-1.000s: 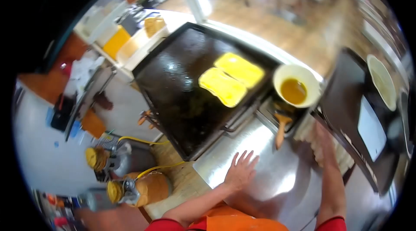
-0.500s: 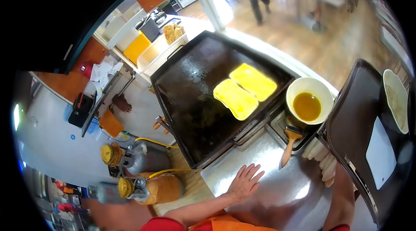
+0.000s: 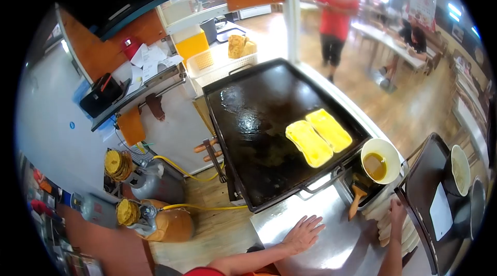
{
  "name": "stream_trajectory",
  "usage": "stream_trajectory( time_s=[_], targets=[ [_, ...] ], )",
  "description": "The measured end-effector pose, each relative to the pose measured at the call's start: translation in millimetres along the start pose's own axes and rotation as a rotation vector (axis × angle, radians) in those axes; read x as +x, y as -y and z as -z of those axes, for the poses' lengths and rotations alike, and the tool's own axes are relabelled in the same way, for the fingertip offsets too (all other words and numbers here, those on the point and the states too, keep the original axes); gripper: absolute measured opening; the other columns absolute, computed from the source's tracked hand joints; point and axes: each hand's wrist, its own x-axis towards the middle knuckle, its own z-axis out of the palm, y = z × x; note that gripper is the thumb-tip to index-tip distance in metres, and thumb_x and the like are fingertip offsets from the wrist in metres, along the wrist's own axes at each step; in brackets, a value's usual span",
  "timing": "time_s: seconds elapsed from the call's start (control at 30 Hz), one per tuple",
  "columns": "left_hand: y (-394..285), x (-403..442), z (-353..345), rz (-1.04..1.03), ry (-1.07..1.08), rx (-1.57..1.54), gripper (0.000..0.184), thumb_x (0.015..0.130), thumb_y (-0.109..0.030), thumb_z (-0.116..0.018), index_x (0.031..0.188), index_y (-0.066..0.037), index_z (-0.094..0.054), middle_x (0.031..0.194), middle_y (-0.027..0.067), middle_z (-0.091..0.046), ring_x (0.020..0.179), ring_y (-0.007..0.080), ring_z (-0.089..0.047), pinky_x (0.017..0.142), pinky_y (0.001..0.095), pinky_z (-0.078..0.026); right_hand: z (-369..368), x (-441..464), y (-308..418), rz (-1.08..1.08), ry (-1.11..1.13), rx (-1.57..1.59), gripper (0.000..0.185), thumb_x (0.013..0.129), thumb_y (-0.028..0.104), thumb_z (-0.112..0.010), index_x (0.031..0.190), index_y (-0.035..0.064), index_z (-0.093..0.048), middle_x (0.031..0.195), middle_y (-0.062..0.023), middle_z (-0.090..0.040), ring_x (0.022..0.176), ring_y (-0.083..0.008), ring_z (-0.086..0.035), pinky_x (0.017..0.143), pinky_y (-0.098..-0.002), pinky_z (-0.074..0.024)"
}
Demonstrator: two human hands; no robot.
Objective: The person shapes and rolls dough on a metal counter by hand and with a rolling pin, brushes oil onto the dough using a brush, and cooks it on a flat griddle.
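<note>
The left hand [image 3: 304, 234] is spread wide, palm down over the metal tabletop [image 3: 331, 250], with nothing in its grasp; whether the palm presses on the metal, I cannot tell. The right hand [image 3: 397, 214] has its fingers at the pale, layered pieces [image 3: 384, 224], by the edge of the dark tray [image 3: 425, 177]; whether the fingers close on a piece, I cannot tell.

Ahead of the left hand is the black griddle [image 3: 259, 146]. Two yellow slabs lie on it side by side, at its right part: the nearer slab [image 3: 310, 144] and the farther slab [image 3: 330, 130]. Both are ahead of the left hand and ahead and to the left of the right hand.

Between the two hands and ahead of them, a brush [image 3: 355, 202] points its wooden handle back toward the tabletop. Just beyond it is a white bowl [image 3: 392, 158] with amber liquid [image 3: 375, 166] in it, ahead of the right hand.

Right of the right hand, the dark tray bears a white rectangular sheet [image 3: 440, 213] and, near its far side, a second pale bowl [image 3: 459, 168]. Left of the left hand, a yellow hose [image 3: 207, 207] runs near the griddle's corner.
</note>
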Motion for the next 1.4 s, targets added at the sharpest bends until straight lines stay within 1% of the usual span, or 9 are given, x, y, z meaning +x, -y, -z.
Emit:
stream_trajectory(
  time_s=[0.3, 0.53, 0.6, 0.67, 0.8, 1.03, 1.13, 1.2, 1.4],
  targets=[
    [-5, -4, 26, -0.136, -0.282, -0.535, 0.073, 0.085, -0.027, -0.065, 0.145, -0.006, -0.031, 0.147, 0.0144, -0.035, 0.137, 0.0326, -0.031, 0.115, 0.0500, -0.022, 94, -171, 145, 0.013, 0.292, 0.461, 0.041, 0.084, 0.001, -0.060, 0.124, 0.0004, -0.054, 0.129, -0.0141, -0.052, 0.116, -0.0277, -0.052, 0.098, -0.0370, -0.0412],
    [-18, -19, -1, -0.535, 0.460, -0.127, 0.052, 0.083, -0.015, -0.057, 0.134, -0.010, -0.049, 0.127, 0.0088, -0.054, 0.121, 0.0267, -0.050, 0.103, 0.0432, -0.038, 100, -295, 133, -0.405, 0.595, 0.253, 0.044, 0.093, 0.031, -0.062, 0.126, 0.0034, -0.054, 0.124, -0.0144, -0.058, 0.113, -0.0268, -0.054, 0.096, -0.0361, -0.0432],
    [-19, -44, -7, -0.558, 0.153, -0.207, 0.044, 0.084, -0.012, -0.050, 0.128, -0.006, -0.053, 0.122, 0.0106, -0.057, 0.116, 0.0254, -0.052, 0.100, 0.0415, -0.039, 90, -319, 115, -0.215, 0.496, 0.223, 0.045, 0.090, 0.024, -0.059, 0.130, 0.0037, -0.051, 0.132, -0.0167, -0.053, 0.124, -0.0309, -0.049, 0.103, -0.0405, -0.0386],
    [-28, -48, 3, -0.583, -0.095, -0.217, 0.044, 0.084, -0.012, -0.051, 0.126, -0.002, -0.054, 0.120, 0.0123, -0.057, 0.115, 0.0266, -0.052, 0.102, 0.0422, -0.038, 71, -312, 134, -0.046, 0.298, 0.179, 0.037, 0.085, 0.002, -0.058, 0.122, -0.0006, -0.056, 0.129, -0.0194, -0.053, 0.120, -0.0339, -0.051, 0.101, -0.0408, -0.0403],
    [-21, -54, 7, -0.615, 0.390, -0.062, 0.045, 0.085, -0.014, -0.049, 0.127, 0.003, -0.052, 0.134, 0.0184, -0.051, 0.129, 0.0311, -0.044, 0.107, 0.0452, -0.034, 31, -305, 158, 0.112, 0.272, -0.056, 0.039, 0.087, 0.007, -0.055, 0.125, -0.0024, -0.053, 0.130, -0.0231, -0.052, 0.123, -0.0397, -0.048, 0.103, -0.0490, -0.0366],
    [14, -90, 3, -0.891, 0.294, -0.097, 0.054, 0.091, -0.023, -0.043, 0.140, 0.001, -0.038, 0.148, 0.0178, -0.036, 0.140, 0.0302, -0.032, 0.116, 0.0428, -0.021, 31, -384, 146, 0.081, 0.424, -0.288, 0.074, 0.091, 0.049, -0.051, 0.149, 0.0084, -0.029, 0.152, -0.0158, -0.032, 0.143, -0.0321, -0.025, 0.115, -0.0520, -0.0190],
    [6, -49, -17, -0.757, 0.080, -0.179, 0.043, 0.085, -0.020, -0.050, 0.122, 0.001, -0.055, 0.131, 0.0158, -0.052, 0.128, 0.0289, -0.043, 0.109, 0.0459, -0.029, 17, -329, 150, 0.100, 0.233, -0.351, 0.050, 0.093, 0.026, -0.047, 0.133, -0.0033, -0.047, 0.139, -0.0227, -0.046, 0.134, -0.0382, -0.038, 0.111, -0.0522, -0.0248],
    [-10, -10, 25, -0.751, 0.441, 0.265, 0.049, 0.092, -0.024, -0.043, 0.137, -0.005, -0.045, 0.145, 0.0124, -0.041, 0.138, 0.0282, -0.033, 0.114, 0.0462, -0.023, 12, -283, 151, -0.016, 0.254, -0.411, 0.054, 0.094, 0.033, -0.044, 0.135, -0.0018, -0.047, 0.143, -0.0215, -0.043, 0.137, -0.0373, -0.034, 0.113, -0.0527, -0.0209],
    [9, -12, 3, -0.849, 0.417, -0.012, 0.050, 0.091, -0.023, -0.046, 0.138, -0.005, -0.045, 0.144, 0.0115, -0.043, 0.137, 0.0275, -0.035, 0.113, 0.0478, -0.024, 31, -304, 144, 0.014, 0.429, -0.352, 0.054, 0.093, 0.035, -0.047, 0.134, -0.0001, -0.048, 0.144, -0.0209, -0.042, 0.137, -0.0376, -0.034, 0.113, -0.0554, -0.0183]
  ],
)
